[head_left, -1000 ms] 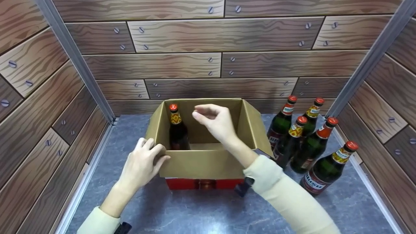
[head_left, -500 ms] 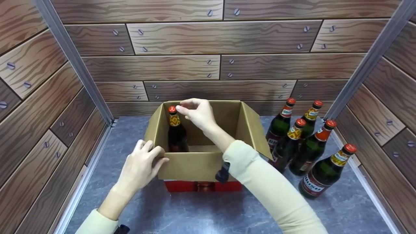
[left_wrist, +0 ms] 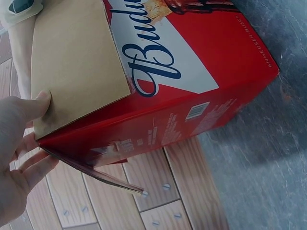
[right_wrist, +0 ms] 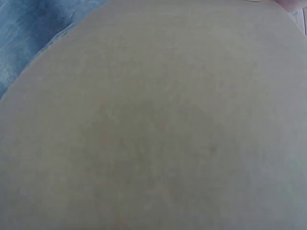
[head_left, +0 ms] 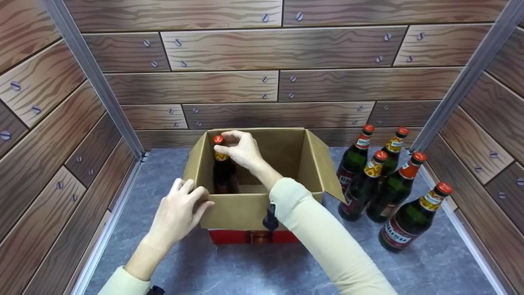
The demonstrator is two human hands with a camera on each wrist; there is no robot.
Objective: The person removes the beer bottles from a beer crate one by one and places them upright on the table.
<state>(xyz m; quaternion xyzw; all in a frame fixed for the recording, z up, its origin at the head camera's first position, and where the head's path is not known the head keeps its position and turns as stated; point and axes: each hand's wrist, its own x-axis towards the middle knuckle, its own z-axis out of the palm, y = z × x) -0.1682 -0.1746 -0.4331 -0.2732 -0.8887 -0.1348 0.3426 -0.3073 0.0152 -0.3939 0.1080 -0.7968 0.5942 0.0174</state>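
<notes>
An opened cardboard box, brown inside with a red printed outside, stands in the middle of the head view. My left hand grips its near left corner; the left wrist view has the thumb on the brown front flap and the other fingers behind the edge. One dark beer bottle with a red cap stands upright inside at the left. My right hand is at its neck, thumb in front and fingers curled behind near the cap. Brown cardboard fills the right wrist view, hiding that hand's fingertips.
Several green beer bottles with red caps stand upright on the grey marbled surface, right of the box. The box's right flap folds outward towards them. Wood-patterned panels enclose the back and sides.
My right hand has moved left across the box opening and down to the bottle's neck, its fingers closing in around it. My left hand keeps its hold on the corner.
</notes>
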